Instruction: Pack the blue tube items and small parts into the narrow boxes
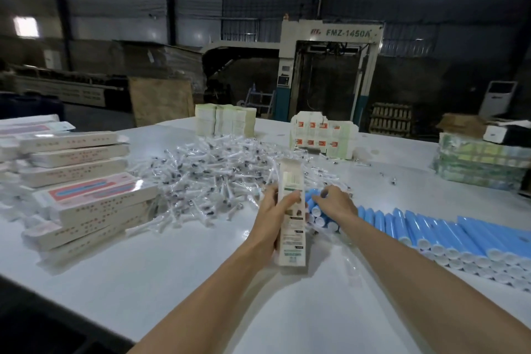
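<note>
Left hand [274, 210] grips an open box [291, 227]; right hand [336, 204], at its 3 o'clock, curls round a tube [311, 203]. Jostled, the pile [431, 228] could roll.

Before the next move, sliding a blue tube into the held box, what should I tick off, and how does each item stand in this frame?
1. Narrow box held firmly: ok, the left hand grips its side.
2. Far end of the box open: ok, the flap stands up.
3. Right hand on a blue tube: ok, its fingers curl over one at the end of the row.
4. Tube free of its neighbours: not ok, it lies among the others on the table.
5. Small parts at hand: ok, the pile lies just behind the box.
6. Box empty inside: cannot tell.
</note>
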`<state>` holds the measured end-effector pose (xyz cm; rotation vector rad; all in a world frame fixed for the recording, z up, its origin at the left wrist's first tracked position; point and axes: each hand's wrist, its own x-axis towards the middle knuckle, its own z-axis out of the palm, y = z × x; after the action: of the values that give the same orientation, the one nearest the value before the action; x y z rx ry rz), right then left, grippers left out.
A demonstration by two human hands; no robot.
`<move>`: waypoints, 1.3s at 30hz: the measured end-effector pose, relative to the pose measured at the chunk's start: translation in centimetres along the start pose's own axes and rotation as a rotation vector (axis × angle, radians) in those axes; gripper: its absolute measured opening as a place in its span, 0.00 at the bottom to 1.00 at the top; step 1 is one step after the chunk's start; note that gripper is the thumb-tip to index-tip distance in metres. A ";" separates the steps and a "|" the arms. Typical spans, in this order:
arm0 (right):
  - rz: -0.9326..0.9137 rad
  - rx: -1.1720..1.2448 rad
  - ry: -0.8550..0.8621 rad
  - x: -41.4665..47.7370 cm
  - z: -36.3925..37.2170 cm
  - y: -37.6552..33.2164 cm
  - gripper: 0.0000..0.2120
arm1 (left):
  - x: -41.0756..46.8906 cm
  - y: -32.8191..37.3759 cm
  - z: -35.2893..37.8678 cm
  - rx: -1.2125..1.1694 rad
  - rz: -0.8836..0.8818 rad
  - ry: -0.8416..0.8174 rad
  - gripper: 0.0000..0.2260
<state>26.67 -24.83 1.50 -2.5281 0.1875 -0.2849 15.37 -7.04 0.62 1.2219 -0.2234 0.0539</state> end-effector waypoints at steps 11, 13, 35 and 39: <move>0.077 -0.245 -0.097 0.9 -0.9 -1.4 0.21 | -0.5 0.6 0.1 0.073 0.121 -0.098 0.36; 0.065 -0.254 -0.105 1.1 -0.7 -1.6 0.18 | -0.6 0.5 0.0 0.110 0.158 -0.119 0.37; -0.304 1.340 0.043 -7.1 -11.5 -0.7 0.05 | -0.8 1.0 0.8 0.271 0.182 -0.174 0.28; -0.439 1.094 -0.010 -9.5 -11.5 -3.2 0.11 | -1.0 1.0 1.3 0.288 0.204 -0.185 0.30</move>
<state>14.87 -26.55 11.07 -1.4494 -0.4312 -0.4013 14.05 -7.89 1.75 1.4889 -0.5156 0.1549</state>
